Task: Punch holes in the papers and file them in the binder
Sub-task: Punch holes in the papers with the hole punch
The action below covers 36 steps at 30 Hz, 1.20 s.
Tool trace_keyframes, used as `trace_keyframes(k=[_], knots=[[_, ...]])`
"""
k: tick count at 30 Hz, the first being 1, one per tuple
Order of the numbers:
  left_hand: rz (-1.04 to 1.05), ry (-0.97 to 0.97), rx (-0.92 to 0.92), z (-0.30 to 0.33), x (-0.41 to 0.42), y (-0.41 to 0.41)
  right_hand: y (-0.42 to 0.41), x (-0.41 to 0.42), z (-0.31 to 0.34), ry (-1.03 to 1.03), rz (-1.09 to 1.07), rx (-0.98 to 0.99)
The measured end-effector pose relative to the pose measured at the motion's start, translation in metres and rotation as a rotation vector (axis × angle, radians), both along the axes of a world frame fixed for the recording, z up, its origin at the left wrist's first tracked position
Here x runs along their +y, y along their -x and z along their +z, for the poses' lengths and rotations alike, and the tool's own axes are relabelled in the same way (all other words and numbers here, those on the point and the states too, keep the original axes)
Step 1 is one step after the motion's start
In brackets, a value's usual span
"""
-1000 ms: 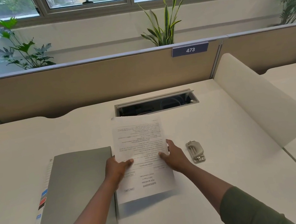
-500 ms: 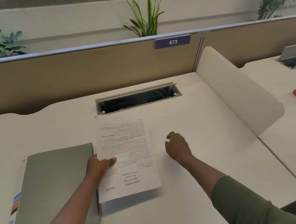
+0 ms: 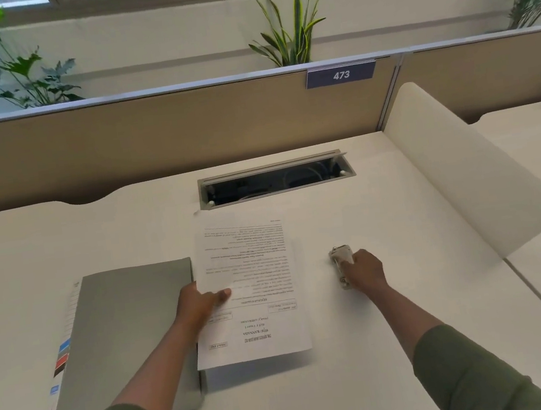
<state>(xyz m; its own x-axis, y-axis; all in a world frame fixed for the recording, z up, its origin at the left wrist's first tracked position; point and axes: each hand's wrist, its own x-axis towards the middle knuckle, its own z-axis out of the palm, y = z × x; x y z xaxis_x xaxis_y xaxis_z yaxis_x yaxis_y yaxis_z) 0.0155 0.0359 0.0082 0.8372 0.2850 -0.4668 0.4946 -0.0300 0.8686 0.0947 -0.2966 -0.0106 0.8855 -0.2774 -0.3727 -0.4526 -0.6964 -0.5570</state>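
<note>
The right hand (image 3: pixel 363 270) covered most of the small metal hole punch (image 3: pixel 341 259), fingers curled round it. The printed papers (image 3: pixel 250 286), text upside down and blurred, were lifted off the white desk (image 3: pixel 94 235), pinched at their left edge by the left hand (image 3: pixel 199 303), just right of the closed grey binder (image 3: pixel 125 337).

A white desk (image 3: pixel 400 342) is carrying everything here. A closed grey binder (image 3: pixel 124 334) is lying flat at about nine o'clock, its spine labels facing the left edge. Just beside it, toward the centre, a printed sheet of paper (image 3: pixel 261 275) is sitting with its near edge lifting off the surface. A small metal hole punch (image 3: pixel 340 261) is resting at three o'clock, and an open cable tray (image 3: pixel 276 180) is sitting recessed at twelve o'clock.
</note>
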Motion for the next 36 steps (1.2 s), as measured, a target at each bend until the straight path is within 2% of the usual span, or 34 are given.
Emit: trace_keyframes(k=[3, 6, 9, 12, 36], knots=[[-0.004, 0.004, 0.005, 0.002, 0.003, 0.004, 0.006, 0.008, 0.006, -0.143, 0.003, -0.023], [-0.009, 0.008, 0.015, 0.003, 0.004, 0.006, 0.01, 0.016, 0.007, -0.495, -0.125, 0.043], [-0.002, 0.004, 0.02, 0.007, 0.004, 0.01, 0.016, 0.024, 0.014, -0.817, -0.164, 0.149], [0.008, -0.003, 0.033, 0.01, 0.004, 0.013, 0.022, 0.03, 0.018, -0.969, -0.176, 0.186], [-0.036, -0.03, 0.028, 0.018, 0.014, 0.02, 0.048, 0.074, 0.039, -1.08, -0.016, 0.238]])
